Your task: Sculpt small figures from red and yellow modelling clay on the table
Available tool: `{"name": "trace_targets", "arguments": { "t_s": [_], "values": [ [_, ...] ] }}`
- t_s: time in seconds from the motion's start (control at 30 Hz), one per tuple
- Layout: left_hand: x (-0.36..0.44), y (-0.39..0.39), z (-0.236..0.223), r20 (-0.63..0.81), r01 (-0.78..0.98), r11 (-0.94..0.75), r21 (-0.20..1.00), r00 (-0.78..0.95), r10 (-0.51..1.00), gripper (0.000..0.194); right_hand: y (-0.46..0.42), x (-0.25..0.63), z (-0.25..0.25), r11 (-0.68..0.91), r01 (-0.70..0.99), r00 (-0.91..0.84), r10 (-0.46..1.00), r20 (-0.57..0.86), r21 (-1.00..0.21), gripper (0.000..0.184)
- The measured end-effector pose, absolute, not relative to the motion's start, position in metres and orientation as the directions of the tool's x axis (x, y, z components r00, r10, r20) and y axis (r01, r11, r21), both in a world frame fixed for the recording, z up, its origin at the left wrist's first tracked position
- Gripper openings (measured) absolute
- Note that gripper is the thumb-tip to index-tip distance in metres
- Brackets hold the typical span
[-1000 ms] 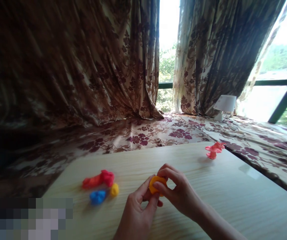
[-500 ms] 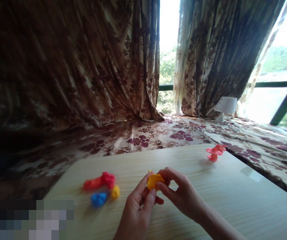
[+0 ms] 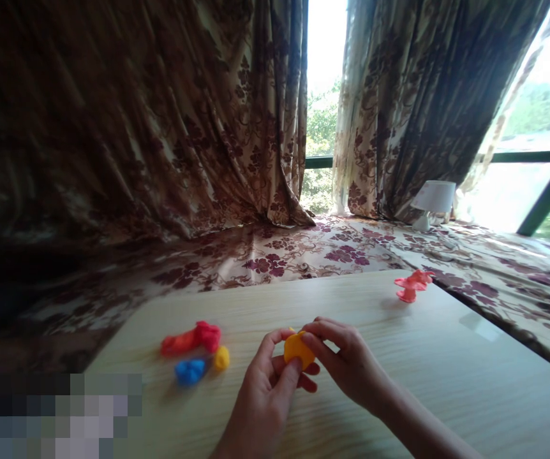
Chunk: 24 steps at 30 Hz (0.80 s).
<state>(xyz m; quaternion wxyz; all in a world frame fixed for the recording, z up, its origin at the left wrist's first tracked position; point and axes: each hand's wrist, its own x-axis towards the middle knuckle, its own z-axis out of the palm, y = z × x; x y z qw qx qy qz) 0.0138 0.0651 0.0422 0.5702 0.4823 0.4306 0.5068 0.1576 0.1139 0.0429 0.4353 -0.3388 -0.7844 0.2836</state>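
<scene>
A flat, rounded piece of yellow modelling clay [image 3: 296,350] is held up above the table between both hands. My left hand [image 3: 271,376] pinches its lower edge with the thumb in front and fingers behind. From the upper right, my right hand [image 3: 344,354] grips the rim between thumb and fingers. A small yellow bit shows at the top of the disc, partly hidden. To the left lie a red clay lump [image 3: 191,338], a blue clay lump [image 3: 189,371] and a small yellow clay ball [image 3: 221,358], close together.
A coral-red clay figure [image 3: 413,285] stands at the far right of the pale wooden table [image 3: 447,370]. Beyond the table is flowered cloth [image 3: 294,255] with a white lamp [image 3: 434,197] on it. Patterned curtains [image 3: 217,127] hang by the windows.
The yellow piece has turned to face me more and looks rounder. My right thumb has moved up along its rim. The other clay pieces stay where they were.
</scene>
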Motion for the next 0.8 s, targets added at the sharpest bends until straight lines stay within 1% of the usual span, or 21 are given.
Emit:
{"name": "trace_targets", "arguments": {
  "t_s": [0.07, 0.2, 0.3, 0.43, 0.57, 0.63, 0.7, 0.8],
  "values": [
    [0.0141, 0.0657, 0.0427, -0.002, -0.165, 0.016, 0.986, 0.087, 0.996, 0.039, 0.1141, 0.1586, 0.0448, 0.612, 0.289, -0.385, 0.779, 0.496, -0.736, 0.025],
    [0.0143, 0.0662, 0.0432, 0.014, -0.168, -0.012, 0.986, 0.013, 1.000, 0.040, 0.1136, 0.1584, 0.0459, 0.601, 0.302, -0.347, 0.793, 0.501, -0.740, 0.011],
    [0.0139, 0.0656, 0.0432, 0.012, -0.157, -0.007, 0.988, 0.030, 0.999, 0.042, 0.1139, 0.1571, 0.0429, 0.599, 0.303, -0.343, 0.794, 0.502, -0.741, 0.011],
    [0.0125, 0.0658, 0.0425, 0.009, -0.106, -0.007, 0.994, 0.019, 1.000, 0.034, 0.1153, 0.1576, 0.0413, 0.607, 0.290, -0.355, 0.786, 0.505, -0.740, 0.014],
    [0.0125, 0.0674, 0.0409, 0.011, -0.100, -0.012, 0.995, -0.008, 1.000, 0.030, 0.1152, 0.1583, 0.0438, 0.612, 0.292, -0.366, 0.782, 0.505, -0.735, 0.021],
    [0.0131, 0.0680, 0.0402, 0.015, -0.102, -0.018, 0.995, -0.030, 0.999, 0.034, 0.1146, 0.1577, 0.0440, 0.602, 0.285, -0.364, 0.788, 0.497, -0.746, 0.017],
    [0.0135, 0.0683, 0.0396, 0.022, -0.093, -0.024, 0.995, -0.022, 1.000, 0.043, 0.1142, 0.1568, 0.0430, 0.594, 0.277, -0.361, 0.792, 0.492, -0.755, 0.011],
    [0.0135, 0.0686, 0.0389, 0.033, -0.053, -0.032, 0.998, 0.024, 0.999, 0.051, 0.1144, 0.1563, 0.0415, 0.587, 0.252, -0.373, 0.792, 0.483, -0.769, 0.013]
  ]
}}
